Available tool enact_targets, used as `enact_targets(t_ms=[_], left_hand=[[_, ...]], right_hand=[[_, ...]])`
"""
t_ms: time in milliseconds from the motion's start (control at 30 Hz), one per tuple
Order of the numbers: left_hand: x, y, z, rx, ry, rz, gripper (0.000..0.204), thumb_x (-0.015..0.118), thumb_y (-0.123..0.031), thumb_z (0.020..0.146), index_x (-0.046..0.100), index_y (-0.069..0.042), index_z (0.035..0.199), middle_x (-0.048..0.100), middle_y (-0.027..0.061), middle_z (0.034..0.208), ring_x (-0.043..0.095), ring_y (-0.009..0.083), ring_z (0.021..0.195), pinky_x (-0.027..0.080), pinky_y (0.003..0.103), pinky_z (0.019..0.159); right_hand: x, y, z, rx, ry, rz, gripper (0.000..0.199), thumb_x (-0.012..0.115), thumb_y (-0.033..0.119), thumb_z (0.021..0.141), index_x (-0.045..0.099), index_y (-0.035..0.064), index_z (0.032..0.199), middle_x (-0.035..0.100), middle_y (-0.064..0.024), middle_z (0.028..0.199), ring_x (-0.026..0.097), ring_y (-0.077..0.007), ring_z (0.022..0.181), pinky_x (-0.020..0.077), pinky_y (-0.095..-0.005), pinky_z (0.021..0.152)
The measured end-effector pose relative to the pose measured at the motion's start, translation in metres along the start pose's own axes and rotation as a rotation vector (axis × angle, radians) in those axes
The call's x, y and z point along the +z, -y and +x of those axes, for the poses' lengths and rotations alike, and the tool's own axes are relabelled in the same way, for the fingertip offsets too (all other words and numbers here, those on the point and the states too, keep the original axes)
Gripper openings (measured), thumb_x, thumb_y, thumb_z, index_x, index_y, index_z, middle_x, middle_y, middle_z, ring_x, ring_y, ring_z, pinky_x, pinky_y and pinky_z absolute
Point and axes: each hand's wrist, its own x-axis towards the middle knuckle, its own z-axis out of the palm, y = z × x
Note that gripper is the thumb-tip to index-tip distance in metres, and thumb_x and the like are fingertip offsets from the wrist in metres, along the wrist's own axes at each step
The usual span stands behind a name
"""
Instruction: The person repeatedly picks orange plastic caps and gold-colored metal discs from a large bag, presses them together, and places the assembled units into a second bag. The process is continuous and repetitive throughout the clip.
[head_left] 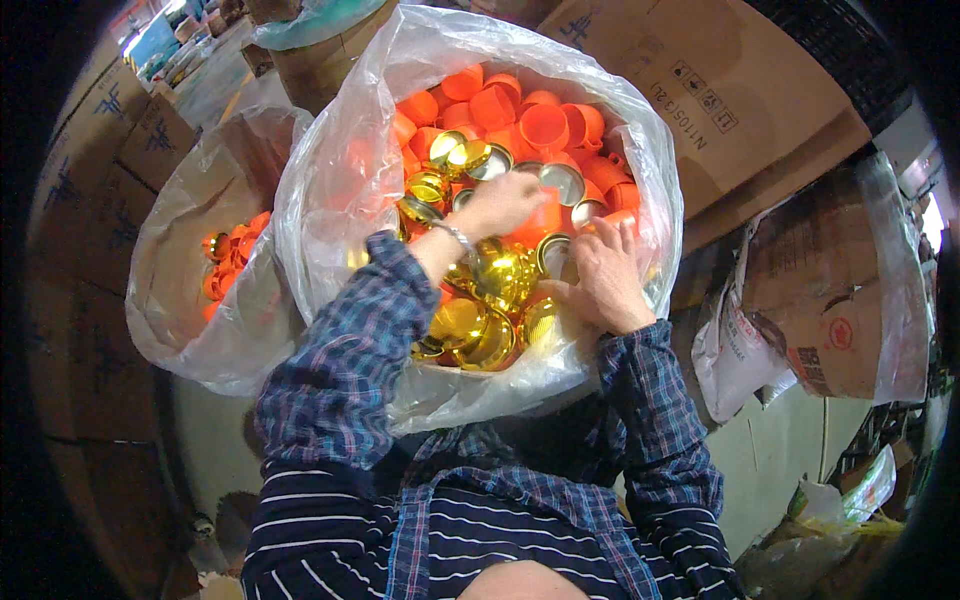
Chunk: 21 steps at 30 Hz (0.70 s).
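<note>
Inside that big clear plastic bag (330, 210) it's a proper jumble: orange cups (545, 125) heaped mostly at the far side, shiny gold caps (500, 272) nearer the person, a few silver-faced discs (562, 183) mixed in between. So, 2 bare hands, 1 messy pile. Left hand (500, 205) is over the middle of it, knuckles up, fingertips lost among the orange stuff, so honestly can't tell if it's clamped on anything. Right hand (605, 275) is at the right side of the heap, thumb and fingers apart, and I can't see it gripping anything. What'd worry me: everything's loose and round, so a tug from the middle could make the heap slide and send caps rolling. The gold ones look slick too, so a lazy pinch might skid off, and knocking 2 together could scuff the shine. There's also a bracelet (453, 235) on the left wrist, right down by the caps, which could snag a rim. And the bag's edge looks floppy; if a forearm drags it down, bits might spill, maybe toward the smaller bag (165, 260) of orange pieces (235, 255) on the left.
</note>
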Motion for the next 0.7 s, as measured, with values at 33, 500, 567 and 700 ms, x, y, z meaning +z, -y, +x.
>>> enact_targets(t_ms=[33, 500, 567, 700], left_hand=[[-0.015, -0.001, -0.005, -0.090, -0.076, -0.149, 0.035, 0.059, -0.033, 0.096, 0.066, 0.001, 0.092, 0.070, 0.0179, 0.087, 0.067, 0.0266, 0.081, 0.052, 0.040, 0.075], [-0.065, -0.091, -0.148, -0.303, -0.606, -1.685, 0.039, 0.045, -0.024, 0.106, 0.049, -0.001, 0.137, 0.057, 0.0119, 0.135, 0.058, 0.0244, 0.123, 0.044, 0.043, 0.109], [-0.056, -0.099, -0.156, -0.369, -0.547, -1.778, 0.040, 0.045, -0.028, 0.107, 0.049, -0.001, 0.136, 0.058, 0.0126, 0.136, 0.058, 0.0258, 0.123, 0.044, 0.044, 0.109], [-0.042, -0.119, -0.170, -0.325, -0.560, -1.766, 0.040, 0.048, -0.032, 0.105, 0.053, -0.003, 0.132, 0.061, 0.0103, 0.129, 0.059, 0.0232, 0.119, 0.046, 0.042, 0.105]], right_hand=[[0.005, -0.001, -0.001, -0.033, 0.024, 0.020, 0.041, 0.076, 0.035, 0.076, 0.072, 0.0018, 0.100, 0.069, -0.0112, 0.110, 0.049, -0.0309, 0.129, 0.0267, -0.0516, 0.114], [-0.040, 0.036, 0.005, 0.256, -0.325, 1.817, 0.016, 0.064, 0.014, 0.097, 0.059, 0.0012, 0.106, 0.067, -0.0089, 0.108, 0.065, -0.0125, 0.095, 0.0523, -0.0282, 0.084], [-0.047, 0.052, 0.002, 0.355, -0.266, 1.727, 0.027, 0.064, 0.015, 0.097, 0.058, 0.0007, 0.118, 0.066, -0.0075, 0.109, 0.064, -0.0124, 0.094, 0.0516, -0.0278, 0.085], [-0.045, 0.088, 0.001, 0.227, -0.396, 1.163, 0.033, 0.060, 0.013, 0.098, 0.057, -0.0018, 0.127, 0.063, -0.0133, 0.119, 0.060, -0.0214, 0.108, 0.0487, -0.0330, 0.093]])
